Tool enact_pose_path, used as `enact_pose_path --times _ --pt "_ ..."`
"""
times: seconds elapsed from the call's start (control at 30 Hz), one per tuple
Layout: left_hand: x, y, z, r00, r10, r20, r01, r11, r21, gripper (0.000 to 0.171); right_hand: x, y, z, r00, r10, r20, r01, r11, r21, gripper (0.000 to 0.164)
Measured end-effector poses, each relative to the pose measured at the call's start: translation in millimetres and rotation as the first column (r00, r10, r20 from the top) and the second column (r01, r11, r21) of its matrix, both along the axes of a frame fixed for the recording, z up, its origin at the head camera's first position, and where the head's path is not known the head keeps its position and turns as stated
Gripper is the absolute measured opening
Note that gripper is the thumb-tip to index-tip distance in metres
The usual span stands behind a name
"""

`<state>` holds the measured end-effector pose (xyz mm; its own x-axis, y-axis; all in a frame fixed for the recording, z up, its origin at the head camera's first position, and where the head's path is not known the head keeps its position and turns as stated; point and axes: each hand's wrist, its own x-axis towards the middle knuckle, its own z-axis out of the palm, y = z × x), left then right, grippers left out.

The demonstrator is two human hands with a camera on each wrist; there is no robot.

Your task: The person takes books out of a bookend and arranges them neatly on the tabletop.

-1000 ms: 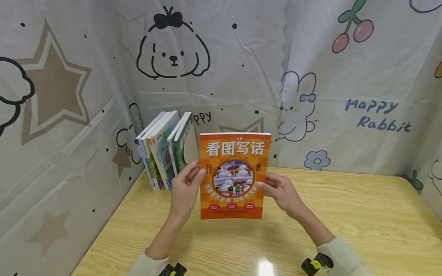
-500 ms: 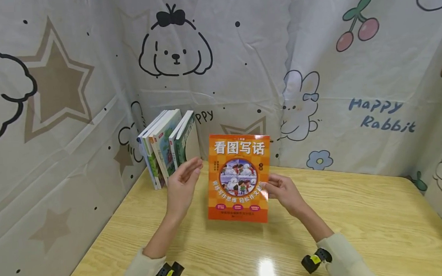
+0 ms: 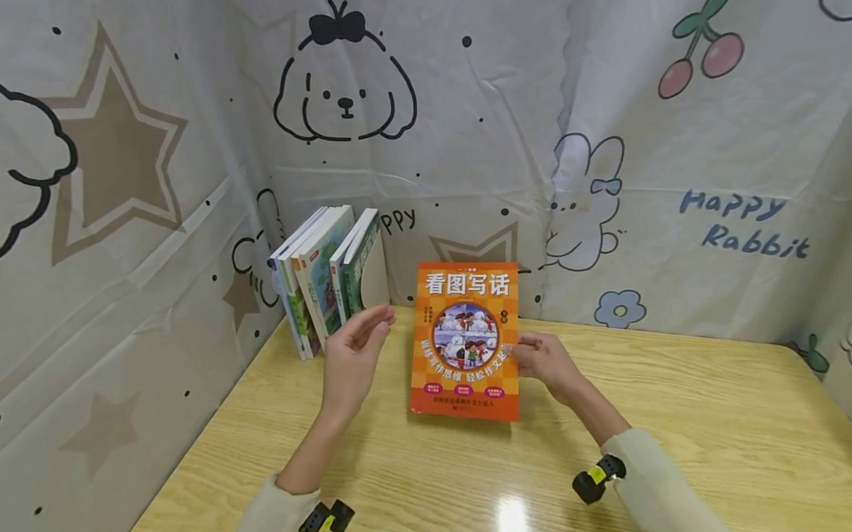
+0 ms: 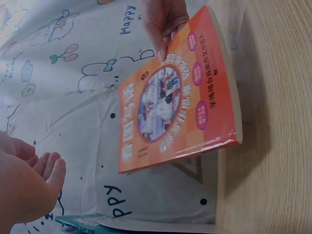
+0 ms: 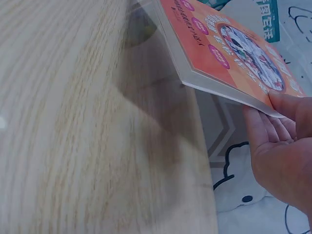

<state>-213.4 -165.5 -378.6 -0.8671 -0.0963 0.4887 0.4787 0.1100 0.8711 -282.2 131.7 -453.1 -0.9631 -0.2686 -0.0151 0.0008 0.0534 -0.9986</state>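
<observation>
An orange book (image 3: pixel 467 399) with a round snow-scene picture on its cover is held up above the table, cover toward me. My right hand (image 3: pixel 548 365) pinches its right edge, thumb on the cover and fingers behind, as the right wrist view shows. The book's thick page edge (image 5: pixel 183 75) faces the right wrist camera. To the left of the book, my left hand (image 3: pixel 352 360) is raised with relaxed fingers and holds nothing. A gap shows between its fingertips and the book (image 4: pixel 204 107) in the left wrist view.
Several books (image 3: pixel 319 259) stand upright in a row at the table's back left corner, a green one (image 3: pixel 365 261) at the right end. A patterned cloth (image 3: pixel 463 137) hangs behind and on both sides of the wooden table (image 3: pixel 661 422).
My left hand has let go of the book's left edge. The right hand alone now holds the book, which has turned and shifted slightly to the right.
</observation>
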Motion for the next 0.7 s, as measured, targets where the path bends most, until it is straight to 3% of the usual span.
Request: enact_pose_path --times 0.2,0.7 --pt "0.7 -2.1 0.4 1.0 0.009 -0.013 -0.009 1.0 -0.006 0.026 -6.8 -1.4 -6.8 0.999 -0.006 0.042 0.005 1.0 0.002 0.03" --pt "2.5 -9.4 0.1 0.999 0.033 -0.002 -0.033 0.999 -0.03 0.024 -21.3 -6.8 -19.7 0.988 -0.077 0.134 0.061 0.991 0.121 0.029"
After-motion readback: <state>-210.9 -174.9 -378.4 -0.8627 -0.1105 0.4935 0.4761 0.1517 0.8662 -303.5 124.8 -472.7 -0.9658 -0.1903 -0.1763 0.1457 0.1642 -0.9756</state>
